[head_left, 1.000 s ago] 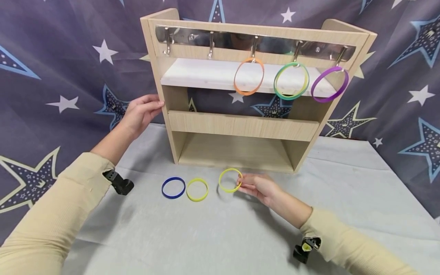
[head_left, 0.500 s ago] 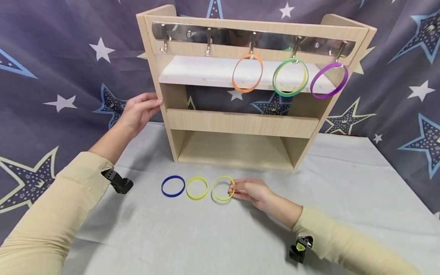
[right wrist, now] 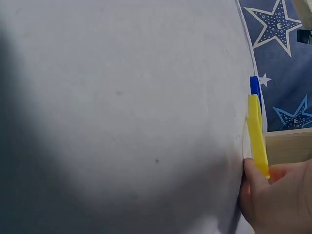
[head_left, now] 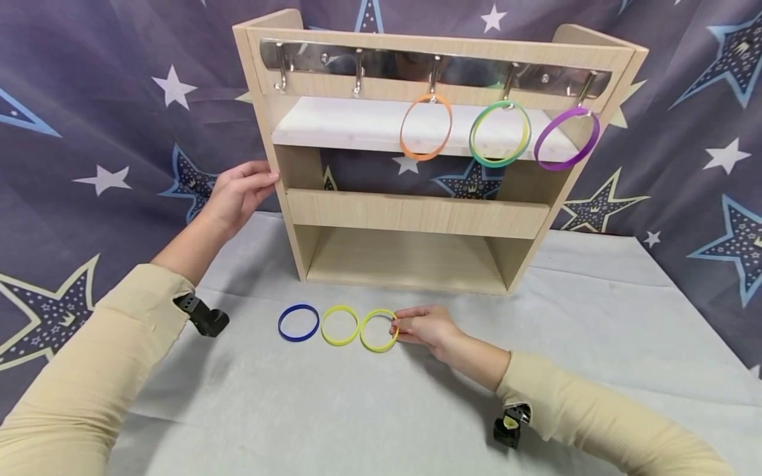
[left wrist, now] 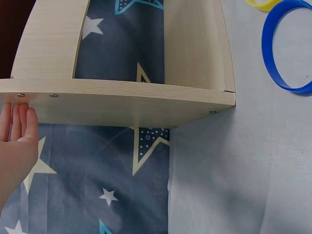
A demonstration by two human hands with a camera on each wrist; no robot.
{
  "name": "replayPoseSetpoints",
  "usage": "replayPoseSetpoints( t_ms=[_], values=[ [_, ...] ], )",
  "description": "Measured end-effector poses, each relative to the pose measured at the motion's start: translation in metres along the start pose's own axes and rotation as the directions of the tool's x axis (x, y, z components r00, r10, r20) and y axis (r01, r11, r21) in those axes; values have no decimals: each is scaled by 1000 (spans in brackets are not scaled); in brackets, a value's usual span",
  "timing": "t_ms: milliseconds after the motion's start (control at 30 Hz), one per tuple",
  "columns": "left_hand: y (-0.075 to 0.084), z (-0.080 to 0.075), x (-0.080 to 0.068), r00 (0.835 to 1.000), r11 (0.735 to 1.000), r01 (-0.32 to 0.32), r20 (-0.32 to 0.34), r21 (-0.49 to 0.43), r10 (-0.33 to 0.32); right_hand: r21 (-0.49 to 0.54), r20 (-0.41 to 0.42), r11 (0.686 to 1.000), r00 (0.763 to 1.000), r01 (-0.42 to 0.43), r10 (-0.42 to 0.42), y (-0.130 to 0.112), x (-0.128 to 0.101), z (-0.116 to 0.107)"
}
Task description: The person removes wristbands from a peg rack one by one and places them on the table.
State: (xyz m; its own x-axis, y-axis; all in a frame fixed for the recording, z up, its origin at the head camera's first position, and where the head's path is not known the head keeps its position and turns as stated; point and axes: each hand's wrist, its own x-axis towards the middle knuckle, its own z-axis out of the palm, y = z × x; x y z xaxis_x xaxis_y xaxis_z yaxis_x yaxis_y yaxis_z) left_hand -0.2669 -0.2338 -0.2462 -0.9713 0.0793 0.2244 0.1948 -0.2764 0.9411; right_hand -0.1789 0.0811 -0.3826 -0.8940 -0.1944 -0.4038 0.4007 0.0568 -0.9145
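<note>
My right hand (head_left: 431,330) pinches the right side of a yellow wristband (head_left: 378,350) between thumb and fingers, low over the tabletop. Seen in the right wrist view, this yellow wristband (right wrist: 256,129) stands edge-on in front of a blue one. A second yellow wristband (head_left: 340,343) lies right beside it, then a blue wristband (head_left: 297,339) further left. With fairly straight fingers, my left hand (head_left: 235,198) touches the left side panel of the wooden shelf unit (head_left: 417,211). The left wrist view shows those fingertips (left wrist: 32,114) against the panel.
A metal hook rail (head_left: 393,63) runs along the unit's top. An orange wristband (head_left: 421,157), a green one (head_left: 489,164) with a yellow one inside it, and a purple one (head_left: 556,166) hang from its right-hand hooks. Star-patterned cloth (head_left: 119,218) stands behind.
The right hand has moved left and down with the yellow wristband, bringing it beside the other yellow one. The left hand stays at the side panel.
</note>
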Motion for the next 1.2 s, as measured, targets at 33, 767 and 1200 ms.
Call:
replayPoseSetpoints(
  t_ms=[33,767,1200],
  values=[
    [0,0,0,1000,1000,-2,2,-1,2,-9,7,1000,1000,-3,3,-1,0,-1],
    [0,0,-1,1000,1000,5,-11,18,-5,-157,174,987,982,-48,75,-32,-9,-24],
    [0,0,-1,1000,1000,10,-14,25,-9,-90,218,995,976,47,-26,-68,-13,-35]
  ],
)
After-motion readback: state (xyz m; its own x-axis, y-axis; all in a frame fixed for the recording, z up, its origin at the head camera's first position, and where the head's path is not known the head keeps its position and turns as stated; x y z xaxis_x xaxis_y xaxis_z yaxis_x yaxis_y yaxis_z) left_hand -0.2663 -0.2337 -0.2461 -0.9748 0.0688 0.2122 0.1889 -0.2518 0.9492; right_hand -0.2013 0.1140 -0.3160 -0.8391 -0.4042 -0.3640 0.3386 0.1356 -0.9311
